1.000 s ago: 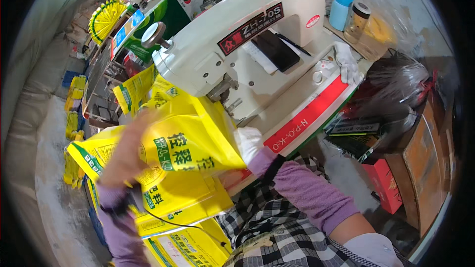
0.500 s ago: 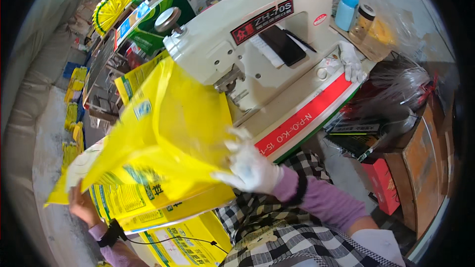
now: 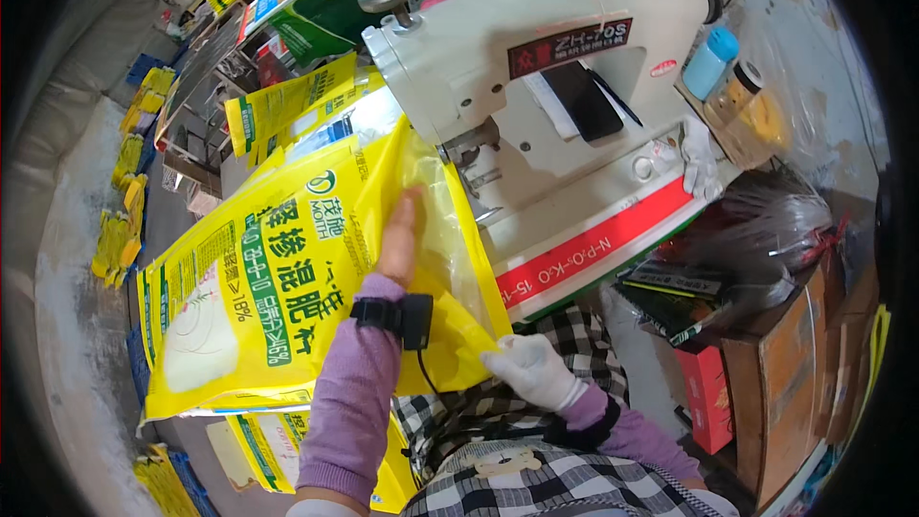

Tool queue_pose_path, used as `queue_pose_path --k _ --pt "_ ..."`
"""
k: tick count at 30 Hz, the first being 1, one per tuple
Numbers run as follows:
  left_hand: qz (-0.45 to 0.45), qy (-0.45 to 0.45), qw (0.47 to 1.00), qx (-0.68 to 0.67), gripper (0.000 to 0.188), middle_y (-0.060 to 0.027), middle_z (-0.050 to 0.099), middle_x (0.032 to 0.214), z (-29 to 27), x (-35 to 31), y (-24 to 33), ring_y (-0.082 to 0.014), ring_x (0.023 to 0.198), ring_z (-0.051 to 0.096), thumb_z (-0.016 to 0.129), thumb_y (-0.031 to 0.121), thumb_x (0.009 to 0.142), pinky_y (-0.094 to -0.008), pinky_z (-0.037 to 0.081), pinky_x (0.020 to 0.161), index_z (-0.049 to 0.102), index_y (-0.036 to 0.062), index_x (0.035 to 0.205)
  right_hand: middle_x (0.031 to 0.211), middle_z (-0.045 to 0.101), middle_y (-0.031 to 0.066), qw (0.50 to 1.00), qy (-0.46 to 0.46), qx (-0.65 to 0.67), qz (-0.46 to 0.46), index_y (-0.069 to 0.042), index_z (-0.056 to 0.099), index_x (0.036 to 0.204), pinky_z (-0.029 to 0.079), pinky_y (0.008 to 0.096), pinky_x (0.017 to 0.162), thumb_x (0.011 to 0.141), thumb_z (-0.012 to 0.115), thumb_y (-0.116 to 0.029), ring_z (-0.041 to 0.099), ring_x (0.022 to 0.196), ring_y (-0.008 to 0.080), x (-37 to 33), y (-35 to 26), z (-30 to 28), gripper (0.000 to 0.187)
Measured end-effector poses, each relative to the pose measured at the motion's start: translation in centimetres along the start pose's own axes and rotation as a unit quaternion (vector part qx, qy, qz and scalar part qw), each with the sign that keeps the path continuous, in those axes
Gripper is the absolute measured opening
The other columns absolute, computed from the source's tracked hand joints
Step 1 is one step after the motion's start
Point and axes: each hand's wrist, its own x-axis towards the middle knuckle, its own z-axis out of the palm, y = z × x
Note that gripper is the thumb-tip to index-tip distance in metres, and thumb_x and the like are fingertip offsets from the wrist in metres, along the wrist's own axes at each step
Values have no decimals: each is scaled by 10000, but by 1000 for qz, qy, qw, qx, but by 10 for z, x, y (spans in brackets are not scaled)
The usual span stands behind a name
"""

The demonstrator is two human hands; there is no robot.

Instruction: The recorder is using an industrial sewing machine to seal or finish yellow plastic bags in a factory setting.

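Note:
A large yellow printed plastic bag (image 3: 206,278) with a clear inner liner (image 3: 442,215) lies slanted in front of the cream sewing machine (image 3: 450,48). Its open-looking edge runs close below the needle area. My left hand (image 3: 400,235), bare, lies on the bag beside the liner with its fingers stretched out. Part of that hand is seen only from the back and side. In a white glove, my right hand (image 3: 531,369) pinches the bag's near right corner. More yellow bags (image 3: 258,445) lie under this one, over my lap side.
On the machine bed rest a black phone (image 3: 579,101), a pen (image 3: 616,99) and a white glove (image 3: 700,158). A blue bottle (image 3: 710,62) and a jar (image 3: 739,86) stand at the back right. Cardboard (image 3: 775,373) and a red box (image 3: 706,397) are at right; folded yellow bags (image 3: 120,239) lie left.
The bag, lifted and billowing before, now lies flatter with its print showing. My left hand has moved from its far left corner to its right side. My right hand has moved slightly right and closed on the corner.

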Motion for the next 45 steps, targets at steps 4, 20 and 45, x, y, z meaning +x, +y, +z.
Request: queue_pose_path --k 4,20,45 --pt "-1 -1 980 198 560 -277 219 1506 9 0 10 -353 1413 215 483 304 975 -438 208 1137 309 68 1451 592 515 129 996 74 27 -51 -1 538 587 439 353 546 858 656 -159 512 519 254 -5 -24 4 335" --pt "-4 57 771 635 811 -211 502 1316 -133 -175 89 -386 1189 484 776 269 673 -441 414 968 443 138 1400 704 558 169 978 96 -147 -109 -20 535 637 456 393 589 761 733 -369 585 673 327 65 18 -21 420" --pt "-60 103 665 737 290 -143 585 834 -277 -202 138 -338 813 585 518 127 830 -473 468 704 709 180 1042 1170 586 240 988 49 145 25 -64 451 1327 425 439 957 735 774 -375 519 1127 396 224 -74 87 742"
